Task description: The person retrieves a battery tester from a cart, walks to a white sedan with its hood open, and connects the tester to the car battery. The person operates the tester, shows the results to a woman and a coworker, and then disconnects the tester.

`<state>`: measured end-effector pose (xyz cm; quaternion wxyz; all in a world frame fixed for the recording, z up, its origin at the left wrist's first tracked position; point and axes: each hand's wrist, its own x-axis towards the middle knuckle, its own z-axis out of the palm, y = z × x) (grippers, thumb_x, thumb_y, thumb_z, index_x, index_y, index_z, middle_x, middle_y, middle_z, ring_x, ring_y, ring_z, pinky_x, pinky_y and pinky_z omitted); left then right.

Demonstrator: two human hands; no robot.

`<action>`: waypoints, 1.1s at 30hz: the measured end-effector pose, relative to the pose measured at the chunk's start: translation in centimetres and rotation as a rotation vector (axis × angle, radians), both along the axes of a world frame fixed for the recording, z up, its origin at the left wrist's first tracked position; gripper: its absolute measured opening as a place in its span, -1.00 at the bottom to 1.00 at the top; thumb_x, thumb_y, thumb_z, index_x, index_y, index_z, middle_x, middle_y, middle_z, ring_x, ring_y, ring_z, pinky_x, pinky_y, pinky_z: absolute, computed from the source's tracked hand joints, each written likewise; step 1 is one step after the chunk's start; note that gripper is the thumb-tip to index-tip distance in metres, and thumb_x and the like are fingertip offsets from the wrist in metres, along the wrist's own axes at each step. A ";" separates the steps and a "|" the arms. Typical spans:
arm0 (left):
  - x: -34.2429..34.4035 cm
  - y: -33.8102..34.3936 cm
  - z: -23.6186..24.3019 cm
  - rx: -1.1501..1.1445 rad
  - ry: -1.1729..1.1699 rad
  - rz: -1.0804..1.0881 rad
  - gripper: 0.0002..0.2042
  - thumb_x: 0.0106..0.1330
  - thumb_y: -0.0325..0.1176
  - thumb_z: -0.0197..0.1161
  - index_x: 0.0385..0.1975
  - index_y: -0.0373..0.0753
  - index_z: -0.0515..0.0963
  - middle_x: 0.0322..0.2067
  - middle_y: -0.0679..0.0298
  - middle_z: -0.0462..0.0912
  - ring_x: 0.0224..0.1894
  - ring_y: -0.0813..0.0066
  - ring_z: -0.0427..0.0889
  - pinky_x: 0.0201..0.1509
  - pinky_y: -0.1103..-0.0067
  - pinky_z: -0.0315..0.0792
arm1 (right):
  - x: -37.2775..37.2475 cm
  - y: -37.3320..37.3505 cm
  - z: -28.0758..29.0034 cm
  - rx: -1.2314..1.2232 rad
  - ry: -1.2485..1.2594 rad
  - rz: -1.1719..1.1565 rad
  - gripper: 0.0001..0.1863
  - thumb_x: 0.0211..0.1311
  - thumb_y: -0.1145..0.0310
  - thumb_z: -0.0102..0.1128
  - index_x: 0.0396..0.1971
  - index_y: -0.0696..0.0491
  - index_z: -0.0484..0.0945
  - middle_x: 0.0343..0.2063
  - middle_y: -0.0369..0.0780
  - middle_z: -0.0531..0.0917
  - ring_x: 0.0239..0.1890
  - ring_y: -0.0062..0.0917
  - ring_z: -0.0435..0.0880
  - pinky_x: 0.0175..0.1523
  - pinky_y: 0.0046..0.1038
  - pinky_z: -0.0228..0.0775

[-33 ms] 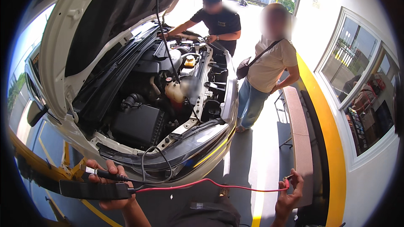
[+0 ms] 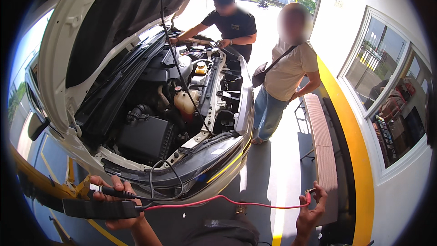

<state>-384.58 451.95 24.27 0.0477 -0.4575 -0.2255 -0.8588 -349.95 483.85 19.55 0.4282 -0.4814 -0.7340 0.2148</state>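
Observation:
Near the lower left, my left hand (image 2: 125,222) grips a black elongated tester (image 2: 98,208) together with a black cable end (image 2: 114,192) that has a pale metal tip. A red wire (image 2: 246,204) runs from the tester to my right hand (image 2: 309,216), whose fingers pinch the wire's red-sleeved metal clip (image 2: 308,194). A dark lead loops up over the front of a white car (image 2: 63,95) with its hood raised. The engine bay shows a black box (image 2: 143,139) and a translucent reservoir (image 2: 186,105); a thin black cord hangs across it.
A person in a dark T-shirt (image 2: 234,29) leans at the bay's far side, hands on it. Another in a beige T-shirt (image 2: 287,75) stands beside the car. A long bench (image 2: 318,127) lines the right wall (image 2: 346,73), below a window. A yellow metal frame (image 2: 73,177) is at left.
The view has shifted slightly, so the car and both people sit a little further left in the picture. My hands and what they hold look almost the same.

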 end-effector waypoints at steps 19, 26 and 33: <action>5.1 16.2 2.4 -0.090 0.011 0.316 -0.35 0.40 0.04 0.42 0.44 -0.10 0.53 0.56 0.39 0.06 0.21 0.32 0.43 0.13 0.45 0.55 | -8.0 23.2 1.1 -0.011 0.247 0.485 -0.38 0.26 0.31 0.64 0.24 0.14 0.55 0.16 -0.03 0.77 0.12 -0.30 0.80 0.23 -0.26 0.64; 3.4 15.9 0.4 0.021 -0.086 0.250 -0.30 0.23 -0.09 0.65 0.38 -0.11 0.59 0.51 0.48 0.16 0.19 0.31 0.48 0.14 0.49 0.62 | -11.2 21.9 2.1 -0.037 0.139 0.523 -0.30 0.11 0.38 0.68 0.27 0.17 0.61 0.17 -0.07 0.78 0.09 -0.36 0.80 0.24 -0.29 0.62; 2.4 21.0 -1.5 0.027 -0.254 0.101 -0.33 0.19 -0.18 0.68 0.34 -0.07 0.61 0.49 0.57 0.24 0.15 0.35 0.54 0.08 0.48 0.61 | -9.2 23.9 0.7 -0.067 0.289 0.450 -0.44 0.34 0.16 0.57 0.20 0.17 0.63 0.11 -0.04 0.79 0.11 -0.30 0.80 0.25 -0.21 0.66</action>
